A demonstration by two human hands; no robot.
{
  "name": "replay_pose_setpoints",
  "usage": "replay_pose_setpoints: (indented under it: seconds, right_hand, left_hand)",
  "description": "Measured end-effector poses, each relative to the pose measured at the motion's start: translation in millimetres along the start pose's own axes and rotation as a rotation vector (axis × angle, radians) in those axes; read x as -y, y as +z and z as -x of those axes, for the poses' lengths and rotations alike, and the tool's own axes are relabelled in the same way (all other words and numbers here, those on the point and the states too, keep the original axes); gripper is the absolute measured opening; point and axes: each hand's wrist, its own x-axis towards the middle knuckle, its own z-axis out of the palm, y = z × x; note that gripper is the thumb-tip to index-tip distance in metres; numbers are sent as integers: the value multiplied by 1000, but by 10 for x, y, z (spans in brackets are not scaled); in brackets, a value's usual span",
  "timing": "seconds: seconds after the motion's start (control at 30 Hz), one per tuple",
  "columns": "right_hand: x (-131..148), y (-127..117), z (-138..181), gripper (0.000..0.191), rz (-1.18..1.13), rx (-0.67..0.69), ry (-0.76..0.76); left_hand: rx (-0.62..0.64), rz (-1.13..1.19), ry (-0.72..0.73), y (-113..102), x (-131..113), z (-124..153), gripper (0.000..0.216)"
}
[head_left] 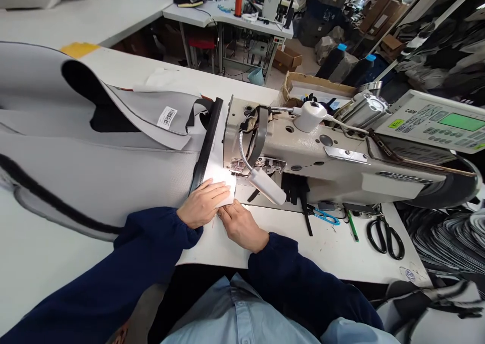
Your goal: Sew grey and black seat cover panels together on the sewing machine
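Note:
My left hand (203,202) lies flat with fingers stretched out over a brightly lit white fabric piece (217,171), just left of the sewing machine's needle area. Close beside it, my right hand (243,226) has its fingers pinched together at the near edge of that white piece. A black zipper-like strip (207,144) runs along the piece's left side, joined to a large grey padded panel (151,175) spread to the left. The sewing machine (303,149) stands to the right, its small lamp (268,186) hanging just right of the needle.
Blue-handled snips (326,216), a green pen (353,227) and black scissors (385,237) lie right of my hands on the white table (303,250). A control panel (439,121) sits over the machine's right end. Behind the machine is a cardboard box (322,84).

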Motion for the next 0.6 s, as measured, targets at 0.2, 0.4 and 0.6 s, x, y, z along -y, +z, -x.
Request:
replay_pose_setpoints:
  seconds: [0.2,0.4,0.6]
  right_hand:
    - [58,104,10,37,41,-42,37]
    - [164,66,-31,40,14,79,67]
    - [253,77,-101,43,18,128,148]
  left_hand:
    - [-23,131,-29,-82,48,-67,39]
    - [-17,211,63,-145,-24,-78,37]
    - [-13,138,145,-117,46,-102,35]
